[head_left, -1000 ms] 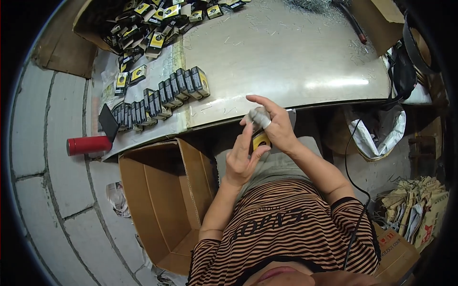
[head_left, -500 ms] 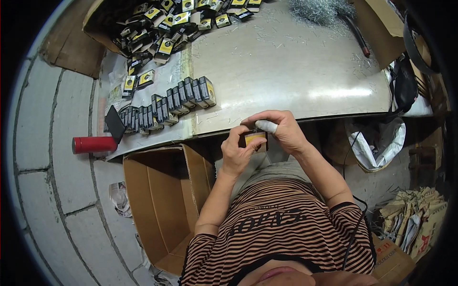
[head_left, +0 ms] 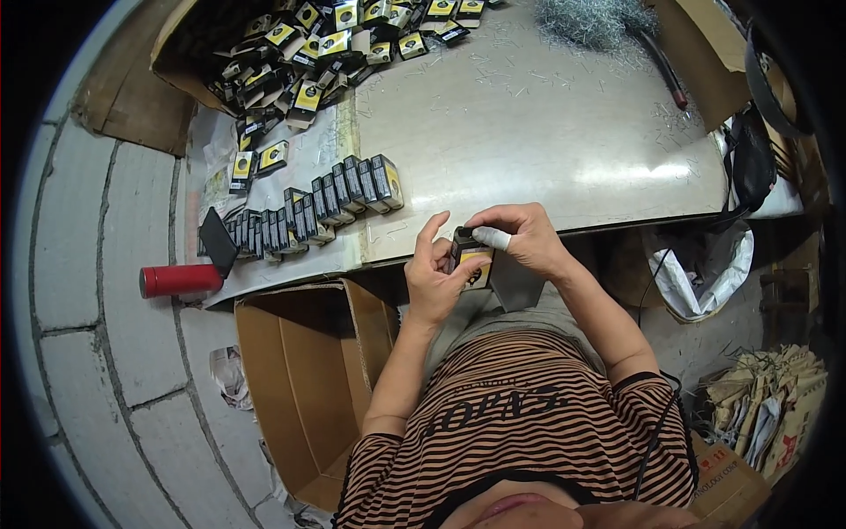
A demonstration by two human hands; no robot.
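My left hand (head_left: 434, 280) is closed around a small black-and-yellow cardboard box (head_left: 477, 275), which stands upright over my lap just off the table's near edge. My right hand (head_left: 527, 240) pinches at the box's dark top end, its thumb wrapped in white tape (head_left: 492, 236). Whether the top flap is fully tucked in I cannot tell. Below the right hand shows a dark grey flat piece (head_left: 518, 287), whose kind is unclear. On the table, left of my hands, a row of similar boxes (head_left: 330, 196) stands on edge.
Many loose boxes (head_left: 337, 44) are heaped at the far left. A pile of thin metal wire pieces (head_left: 592, 25) lies at the far right. A red cylinder (head_left: 181, 280) sits at the left corner. Below are an open carton (head_left: 295, 388) and a white-lined bin (head_left: 701, 278).
The box has turned more upright, showing its yellow face. My left index finger has lifted off its top, and the right thumb has stayed there. The dark grey piece now shows.
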